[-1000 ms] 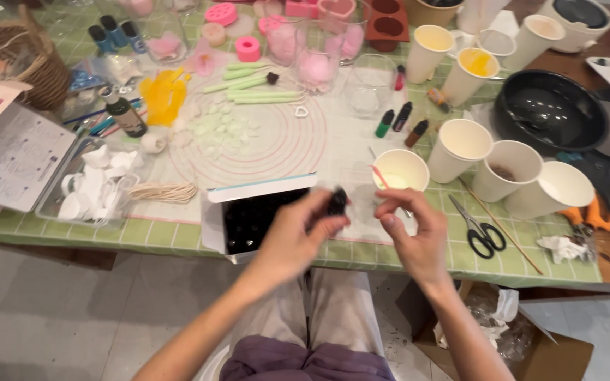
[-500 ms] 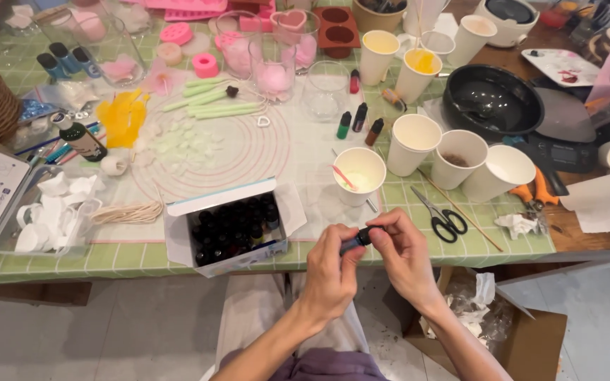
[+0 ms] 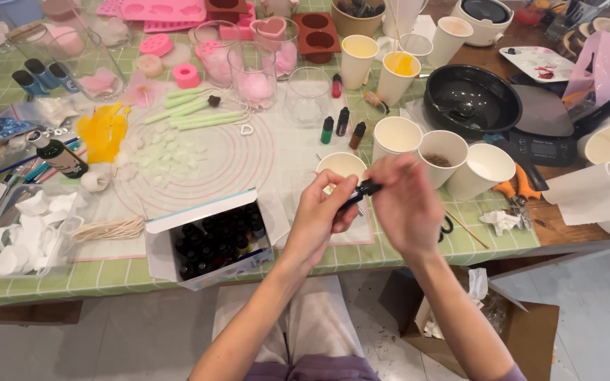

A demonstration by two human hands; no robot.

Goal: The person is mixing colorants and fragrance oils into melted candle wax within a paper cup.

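The table (image 3: pixel 404 247), covered in a green checked cloth, carries everything, and the round pink mat (image 3: pixel 192 162) in its middle serves as the landmark. Right of the mat and farther back sits the black pan (image 3: pixel 471 99). At the mat's near edge stands an open white box (image 3: pixel 210 240) packed with small dark bottles. Just right of the mat is a cluster of paper cups (image 3: pixel 418 141). Over the nearest cup, at the mat's near right corner, the left hand (image 3: pixel 323 215) pinches a small dark bottle (image 3: pixel 358 194) between thumb and curled fingers. The right hand (image 3: pixel 404 204) closes its fingertips on the bottle's cap end; motion blur hides exactly how they sit. Judging by this, the cap is being twisted off or on. The next move would call for a steady grip and a careful tilt over the cup.
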